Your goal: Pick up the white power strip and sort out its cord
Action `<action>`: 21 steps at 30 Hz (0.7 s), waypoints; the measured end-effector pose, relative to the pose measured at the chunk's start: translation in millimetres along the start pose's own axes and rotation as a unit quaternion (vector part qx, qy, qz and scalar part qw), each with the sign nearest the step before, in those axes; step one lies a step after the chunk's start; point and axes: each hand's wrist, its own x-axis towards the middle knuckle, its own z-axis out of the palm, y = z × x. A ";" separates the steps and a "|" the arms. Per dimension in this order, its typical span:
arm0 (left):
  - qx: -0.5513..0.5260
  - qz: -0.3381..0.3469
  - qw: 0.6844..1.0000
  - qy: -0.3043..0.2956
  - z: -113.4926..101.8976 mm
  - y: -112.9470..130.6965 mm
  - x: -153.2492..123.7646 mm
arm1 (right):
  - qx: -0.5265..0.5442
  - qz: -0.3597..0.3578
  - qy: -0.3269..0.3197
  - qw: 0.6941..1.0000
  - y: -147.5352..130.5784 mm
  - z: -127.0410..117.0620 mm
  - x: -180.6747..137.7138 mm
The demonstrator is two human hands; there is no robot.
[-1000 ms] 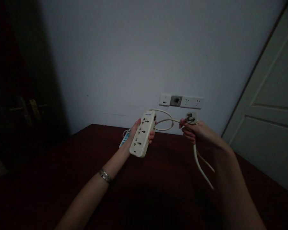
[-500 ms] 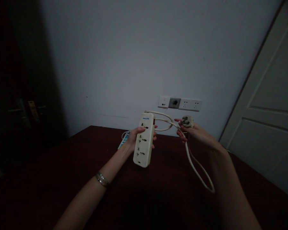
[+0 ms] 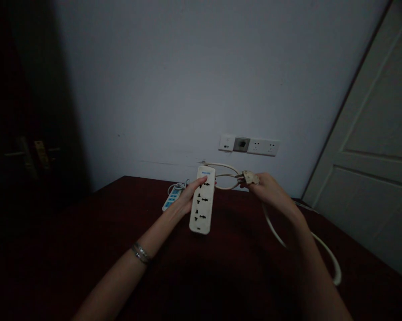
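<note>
My left hand (image 3: 186, 199) grips a cream power strip (image 3: 202, 206) from its left side, thumb lying across the top sockets, holding it above a dark red table (image 3: 97, 232). My right hand (image 3: 267, 191) is closed on the strip's plug (image 3: 251, 178), just right of the strip's top end. The cream cord (image 3: 324, 252) loops from the strip's top past the plug, then trails down and right under my right forearm. A silver bracelet (image 3: 140, 253) sits on my left wrist.
A second power strip (image 3: 171, 199) with blue markings lies on the table behind my left hand. A row of wall sockets (image 3: 249, 145) is set in the white wall above. A pale door (image 3: 375, 169) stands at the right; a dark door with handle (image 3: 30, 156) at the left.
My right hand has carried the plug down and left, closer to the strip's top end. The left hand has turned the strip more upright. The cord loop has swung out to the right.
</note>
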 end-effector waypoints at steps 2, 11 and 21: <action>-0.009 0.006 1.000 -0.001 1.2 0.2 -1.4 | 0.008 -0.018 -0.002 1.000 -3.4 -3.7 -0.7; 0.017 -0.002 1.000 -0.020 10.7 -2.3 -7.6 | 0.000 0.019 0.024 1.000 0.6 -16.6 -3.7; 0.111 0.015 0.994 0.019 -1.1 3.0 -1.3 | 0.010 -0.059 0.060 0.996 7.6 -6.2 -0.3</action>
